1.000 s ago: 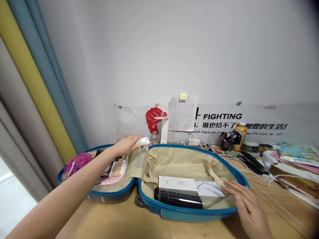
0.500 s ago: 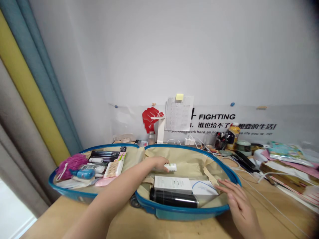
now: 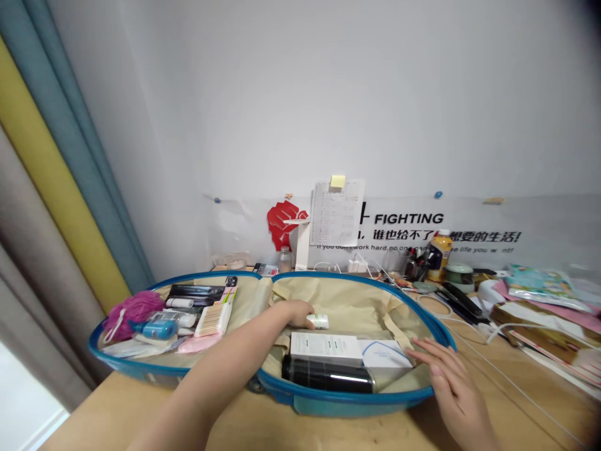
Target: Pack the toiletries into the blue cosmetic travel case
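A blue suitcase (image 3: 295, 404) lies spread apart on the desk, its two beige-lined halves side by side. Reaching into the right half, my left hand (image 3: 297, 314) grips one end of a small white bottle (image 3: 320, 322), low over the lining. In front of it lie a white box (image 3: 325, 345), another white box with a blue line (image 3: 382, 355) and a black cylinder (image 3: 328, 374). My right hand (image 3: 448, 382) rests at the right rim, fingers stretched out and holding nothing, near a beige strap (image 3: 397, 326).
The left half holds a purple bath puff (image 3: 138, 313), a blue bottle (image 3: 162, 329), a box of cotton swabs (image 3: 213, 319) and packaged toothbrushes (image 3: 230, 291). Behind stands a white lamp (image 3: 303, 245). To the right are an orange-capped drink bottle (image 3: 440, 255), cables and packets.
My left hand has moved slightly left and down with the white bottle, now nearer the white box. My right hand stays at the rim.
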Available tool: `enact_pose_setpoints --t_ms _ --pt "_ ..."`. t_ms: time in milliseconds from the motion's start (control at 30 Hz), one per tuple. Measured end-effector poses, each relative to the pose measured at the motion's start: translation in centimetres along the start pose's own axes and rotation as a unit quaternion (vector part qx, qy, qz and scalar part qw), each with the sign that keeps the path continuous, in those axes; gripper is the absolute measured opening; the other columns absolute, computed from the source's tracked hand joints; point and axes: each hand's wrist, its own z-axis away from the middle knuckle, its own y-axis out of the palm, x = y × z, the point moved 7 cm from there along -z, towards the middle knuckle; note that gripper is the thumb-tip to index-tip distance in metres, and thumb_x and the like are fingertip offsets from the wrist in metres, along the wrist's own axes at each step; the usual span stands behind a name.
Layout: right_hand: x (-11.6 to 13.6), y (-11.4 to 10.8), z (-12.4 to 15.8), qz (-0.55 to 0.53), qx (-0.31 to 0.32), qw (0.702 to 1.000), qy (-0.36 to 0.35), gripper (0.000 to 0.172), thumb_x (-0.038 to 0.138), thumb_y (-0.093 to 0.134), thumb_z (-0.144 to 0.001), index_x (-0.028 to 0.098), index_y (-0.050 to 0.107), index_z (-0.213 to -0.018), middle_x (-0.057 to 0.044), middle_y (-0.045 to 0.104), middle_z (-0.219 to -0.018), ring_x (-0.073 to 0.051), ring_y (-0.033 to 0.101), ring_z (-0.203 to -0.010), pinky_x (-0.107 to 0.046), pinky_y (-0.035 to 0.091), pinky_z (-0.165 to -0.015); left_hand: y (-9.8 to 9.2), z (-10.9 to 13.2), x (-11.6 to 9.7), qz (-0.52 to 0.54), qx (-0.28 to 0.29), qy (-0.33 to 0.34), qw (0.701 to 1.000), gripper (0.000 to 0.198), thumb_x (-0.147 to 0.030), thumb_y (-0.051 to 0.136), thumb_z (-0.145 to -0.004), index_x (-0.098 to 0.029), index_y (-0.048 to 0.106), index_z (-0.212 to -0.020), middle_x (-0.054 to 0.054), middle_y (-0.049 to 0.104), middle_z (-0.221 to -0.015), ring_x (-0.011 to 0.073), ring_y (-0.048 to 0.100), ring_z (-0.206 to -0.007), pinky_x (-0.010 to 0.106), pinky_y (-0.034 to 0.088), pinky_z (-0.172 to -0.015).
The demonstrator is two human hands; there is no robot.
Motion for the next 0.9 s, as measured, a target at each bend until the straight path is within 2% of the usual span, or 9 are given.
enact_pose_setpoints --t_ms 400,500,600,700,767,833,900 --pt "-0.8 0.4 0.4 -0.011 0.016 0.999 0.028 0.041 0.037 0.034 -0.093 0.023 0.072 -0.089 -0.007 0.071 -0.101 -0.023 0.065 -0.098 -0.042 0.051 -0.085 0.0 0.7 -0.2 0.024 0.01 -0.004 1.0 0.035 -0.037 0.057 -0.09 -0.017 0.056 -0.118 0.008 0.058 -0.121 0.0215 0.059 -0.104 0.044 0.051 -0.088" --pt "-0.8 0.4 0.5 -0.013 -0.001 1.0 0.023 0.041 0.037 0.034 -0.093 0.023 0.072 -0.088 -0.006 0.072 -0.1 -0.024 0.064 -0.098 -0.042 0.05 -0.084 -0.1 0.8 -0.3 0.044 0.001 -0.004 0.999 0.034 -0.037 0.057 -0.09 -0.017 0.056 -0.117 0.008 0.059 -0.119 0.0209 0.059 -0.103 0.044 0.051 -0.087" --pt "-0.8 0.5 0.5 -0.021 -0.004 1.0 0.017 0.04 0.038 0.035 -0.093 0.023 0.071 -0.088 -0.006 0.071 -0.1 -0.023 0.065 -0.098 -0.041 0.051 -0.082 -1.3 1.5 -0.5 0.075 -0.03 0.004 0.997 0.034 -0.037 0.057 -0.09 -0.017 0.057 -0.117 0.008 0.059 -0.119 0.0209 0.06 -0.102 0.044 0.051 -0.087" --pt "-0.9 0.5 0.5 -0.024 0.002 1.0 0.016 0.038 0.037 0.036 -0.093 0.023 0.071 -0.088 -0.007 0.071 -0.1 -0.024 0.065 -0.098 -0.04 0.051 -0.082 -3.7 3.5 -0.3 0.11 -0.093 0.023 0.989 0.032 -0.038 0.055 -0.091 -0.019 0.057 -0.117 0.008 0.058 -0.122 0.0214 0.059 -0.105 0.044 0.05 -0.09" --pt "-0.7 0.4 0.4 -0.021 0.002 1.0 0.005 0.037 0.035 0.037 -0.092 0.023 0.071 -0.089 -0.006 0.071 -0.1 -0.024 0.064 -0.098 -0.04 0.051 -0.082 -5.6 6.0 0.8 0.131 -0.142 0.038 0.98 0.032 -0.038 0.053 -0.092 -0.02 0.057 -0.118 0.008 0.057 -0.125 0.0211 0.058 -0.108 0.044 0.049 -0.093" --pt "-0.5 0.3 0.3 -0.021 -0.001 1.0 -0.008 0.035 0.033 0.037 -0.092 0.023 0.07 -0.09 -0.006 0.071 -0.101 -0.024 0.064 -0.097 -0.04 0.051 -0.081 -7.0 9.1 2.9 0.146 -0.187 0.041 0.971 0.035 -0.038 0.054 -0.091 -0.018 0.055 -0.121 0.009 0.057 -0.125 0.0227 0.057 -0.11 0.047 0.047 -0.094" --pt "-0.4 0.2 0.2 -0.023 -0.002 1.0 -0.013 0.034 0.032 0.037 -0.092 0.022 0.07 -0.09 -0.006 0.071 -0.101 -0.023 0.064 -0.098 -0.039 0.051 -0.081 -7.7 12.7 6.2 0.151 -0.222 0.023 0.963 0.035 -0.04 0.052 -0.092 -0.019 0.057 -0.119 0.008 0.057 -0.126 0.0233 0.056 -0.112 0.047 0.045 -0.097"
